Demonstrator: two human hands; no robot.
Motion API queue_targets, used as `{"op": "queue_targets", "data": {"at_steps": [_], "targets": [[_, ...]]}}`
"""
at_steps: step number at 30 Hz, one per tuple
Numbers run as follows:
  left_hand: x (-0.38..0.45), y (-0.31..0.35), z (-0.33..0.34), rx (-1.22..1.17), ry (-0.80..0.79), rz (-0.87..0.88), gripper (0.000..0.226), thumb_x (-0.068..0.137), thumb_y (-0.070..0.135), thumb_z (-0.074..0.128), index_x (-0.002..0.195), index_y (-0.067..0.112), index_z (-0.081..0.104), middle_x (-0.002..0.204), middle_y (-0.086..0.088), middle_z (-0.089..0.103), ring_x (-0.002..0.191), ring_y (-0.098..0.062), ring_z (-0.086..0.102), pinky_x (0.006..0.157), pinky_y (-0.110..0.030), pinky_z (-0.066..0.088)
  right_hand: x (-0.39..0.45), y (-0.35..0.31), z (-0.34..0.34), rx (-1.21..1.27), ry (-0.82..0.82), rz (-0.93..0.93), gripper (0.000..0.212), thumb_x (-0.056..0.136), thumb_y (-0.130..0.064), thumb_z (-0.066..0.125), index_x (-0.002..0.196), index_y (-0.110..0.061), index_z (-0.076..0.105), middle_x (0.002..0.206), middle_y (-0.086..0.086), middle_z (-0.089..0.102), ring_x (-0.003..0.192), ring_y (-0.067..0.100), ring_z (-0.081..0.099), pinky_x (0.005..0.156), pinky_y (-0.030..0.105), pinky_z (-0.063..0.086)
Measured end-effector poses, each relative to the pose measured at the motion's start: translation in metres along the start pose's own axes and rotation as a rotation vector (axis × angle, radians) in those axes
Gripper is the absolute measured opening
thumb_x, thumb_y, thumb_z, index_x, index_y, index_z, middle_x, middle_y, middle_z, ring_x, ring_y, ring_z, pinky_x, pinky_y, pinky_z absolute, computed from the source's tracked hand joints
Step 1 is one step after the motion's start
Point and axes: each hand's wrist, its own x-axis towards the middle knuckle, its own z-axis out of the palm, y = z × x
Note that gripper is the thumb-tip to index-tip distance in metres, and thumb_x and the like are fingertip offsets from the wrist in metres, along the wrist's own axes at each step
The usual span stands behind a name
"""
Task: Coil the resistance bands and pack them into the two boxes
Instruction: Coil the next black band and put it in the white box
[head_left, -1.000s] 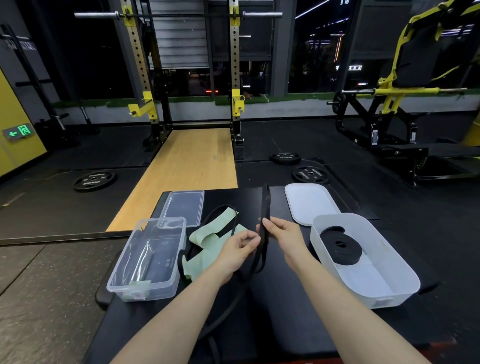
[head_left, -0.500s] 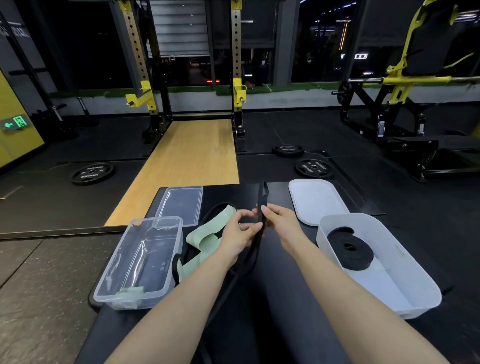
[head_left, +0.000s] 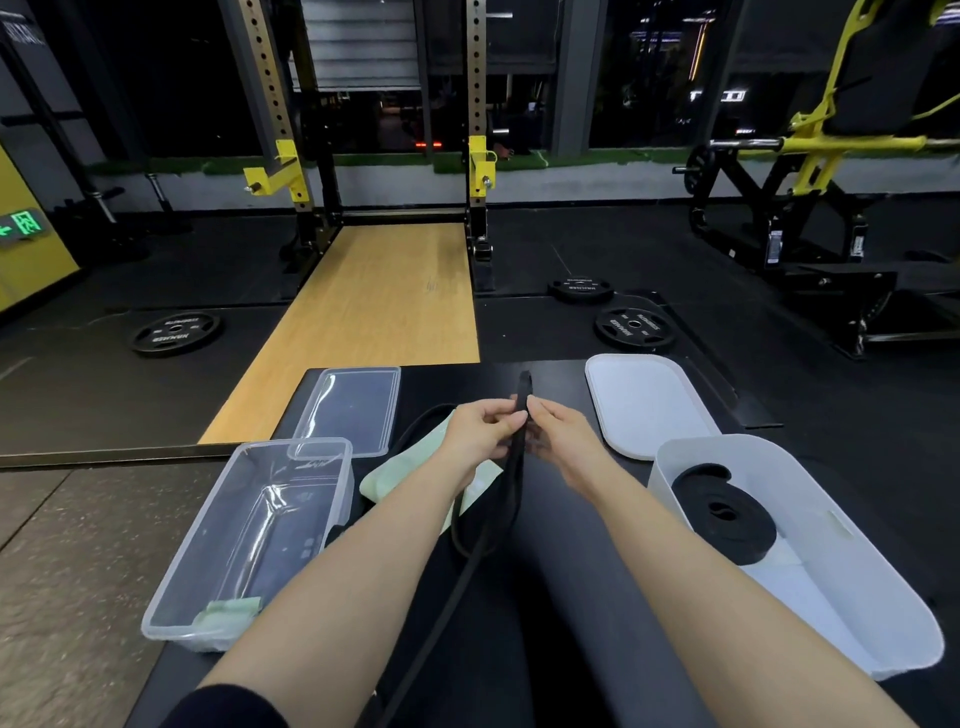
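A long black resistance band (head_left: 511, 488) stands up between my hands and trails down over the black bench toward me. My left hand (head_left: 480, 434) pinches its upper end, and my right hand (head_left: 563, 441) grips the same end from the other side. A pale green band (head_left: 400, 480) lies loose on the bench under my left wrist. To the left stands a clear plastic box (head_left: 249, 545) with a bit of green at its near end. On the right, a white box (head_left: 831, 545) holds a coiled black band (head_left: 727, 514).
A clear lid (head_left: 353, 408) lies behind the clear box and a white lid (head_left: 644, 402) behind the white box. Weight plates (head_left: 634, 327) lie on the floor beyond the bench, with a squat rack (head_left: 478, 156) and wooden platform behind.
Both hands have come closer together on the band's upper end, and the camera view has tilted slightly down and nearer.
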Motion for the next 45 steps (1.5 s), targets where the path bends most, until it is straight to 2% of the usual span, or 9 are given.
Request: {"op": "queue_targets", "data": {"at_steps": [4,10,15,19,26,32,35,39,45], "targets": [[0.018,-0.007,0.002,-0.022,0.026,-0.036,0.039,0.088,0.015,0.065,0.124,0.005,0.058,0.111,-0.015,0.066,0.096,-0.021,0.066,0.069,-0.019,0.056,0.006,0.017,0.0,0.041,0.045,0.003,0.028,0.1,-0.032,0.046,0.117,-0.016,0.062,0.11,0.01,0.07,0.097,0.022,0.069,0.077,0.031,0.055],[0.04,-0.014,0.005,-0.091,0.077,-0.075,0.037,0.089,0.011,0.062,0.125,0.006,0.057,0.103,-0.011,0.065,0.083,-0.017,0.061,0.065,-0.021,0.051,0.012,0.037,0.0,0.011,0.101,0.002,0.021,0.092,-0.024,0.062,0.111,-0.016,0.061,0.097,0.003,0.072,0.08,0.013,0.071,0.063,0.02,0.053],[0.065,-0.015,0.01,-0.141,0.108,-0.062,0.037,0.089,0.011,0.063,0.126,0.007,0.058,0.096,-0.006,0.068,0.082,-0.013,0.066,0.081,-0.034,0.055,0.036,0.048,0.0,-0.083,0.263,0.006,0.025,0.078,-0.029,0.077,0.094,-0.02,0.061,0.085,0.001,0.074,0.084,0.019,0.071,0.082,0.041,0.057],[0.088,-0.017,0.013,-0.196,0.173,-0.056,0.037,0.087,0.009,0.064,0.123,0.006,0.059,0.09,-0.003,0.067,0.083,-0.014,0.066,0.085,-0.033,0.054,0.049,0.053,-0.001,-0.209,0.302,-0.012,0.025,0.074,-0.039,0.078,0.089,-0.024,0.064,0.084,-0.004,0.074,0.085,0.012,0.07,0.085,0.035,0.054],[0.119,-0.03,0.015,-0.282,0.173,-0.118,0.036,0.089,0.009,0.062,0.124,0.005,0.058,0.1,-0.007,0.065,0.091,-0.016,0.063,0.079,-0.025,0.055,0.08,0.064,-0.008,-0.145,0.308,0.043,0.015,0.08,-0.016,0.073,0.077,-0.03,0.069,0.08,0.0,0.075,0.082,0.019,0.072,0.088,0.043,0.055],[0.148,-0.041,0.015,-0.212,0.143,-0.098,0.035,0.093,0.009,0.057,0.128,0.012,0.058,0.111,-0.003,0.066,0.104,-0.016,0.06,0.099,-0.038,0.048,0.102,0.075,-0.013,-0.09,0.31,0.061,0.017,0.086,-0.013,0.068,0.078,-0.029,0.07,0.077,0.001,0.075,0.078,0.017,0.073,0.088,0.042,0.055],[0.161,-0.043,0.016,-0.217,0.149,-0.092,0.032,0.094,0.008,0.055,0.125,0.013,0.059,0.104,0.0,0.065,0.101,-0.015,0.06,0.097,-0.036,0.049,0.115,0.078,-0.015,-0.098,0.319,0.054,0.021,0.087,-0.013,0.067,0.075,-0.031,0.07,0.072,-0.001,0.074,0.076,0.015,0.072,0.087,0.041,0.056],[0.176,-0.052,0.015,-0.19,0.165,-0.12,0.035,0.093,0.011,0.056,0.128,0.011,0.057,0.119,-0.007,0.063,0.11,-0.02,0.059,0.098,-0.036,0.049,0.129,0.085,-0.018,-0.13,0.325,0.065,0.025,0.086,-0.013,0.068,0.071,-0.033,0.069,0.07,-0.002,0.074,0.077,0.016,0.072,0.087,0.041,0.056],[0.172,-0.064,0.006,-0.201,0.121,-0.175,0.031,0.095,0.017,0.053,0.123,0.003,0.057,0.112,-0.011,0.065,0.093,-0.016,0.063,0.069,-0.02,0.055,0.146,0.092,-0.024,-0.137,0.337,0.087,0.023,0.084,-0.011,0.07,0.072,-0.031,0.069,0.081,0.001,0.073,0.085,0.019,0.071,0.09,0.041,0.054]]}}
